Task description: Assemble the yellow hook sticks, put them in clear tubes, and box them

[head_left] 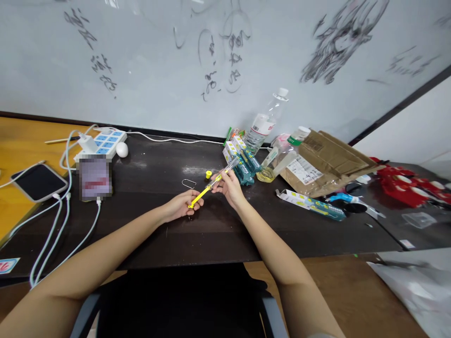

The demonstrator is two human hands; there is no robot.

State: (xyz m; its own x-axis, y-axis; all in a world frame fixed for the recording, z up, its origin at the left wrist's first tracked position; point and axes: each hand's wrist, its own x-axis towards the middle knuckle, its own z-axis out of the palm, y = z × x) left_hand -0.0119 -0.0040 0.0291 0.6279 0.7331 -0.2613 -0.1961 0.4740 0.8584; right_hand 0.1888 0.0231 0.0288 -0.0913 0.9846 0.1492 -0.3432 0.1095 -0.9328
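Note:
A slim clear tube with a yellow rod (200,196) running out of its lower end, syringe-like in shape, is held slantwise above the dark table. My left hand (181,205) is closed around the rod's lower yellow end. Higher up, my right hand (229,188) has its fingers closed on the clear barrel, whose far tip points toward the boxes. A small yellow cap (209,174) lies on the table just beyond the hands. To its left is a bent wire loop (189,183). Behind my right hand are teal-and-white boxes (243,159).
Two plastic bottles (263,123) and a cardboard parcel (322,162) stand against the whiteboard. Another long box (312,205), scissors (352,202) and red items (408,185) lie right. At left are a power strip (112,143), phones (40,180) and white cables.

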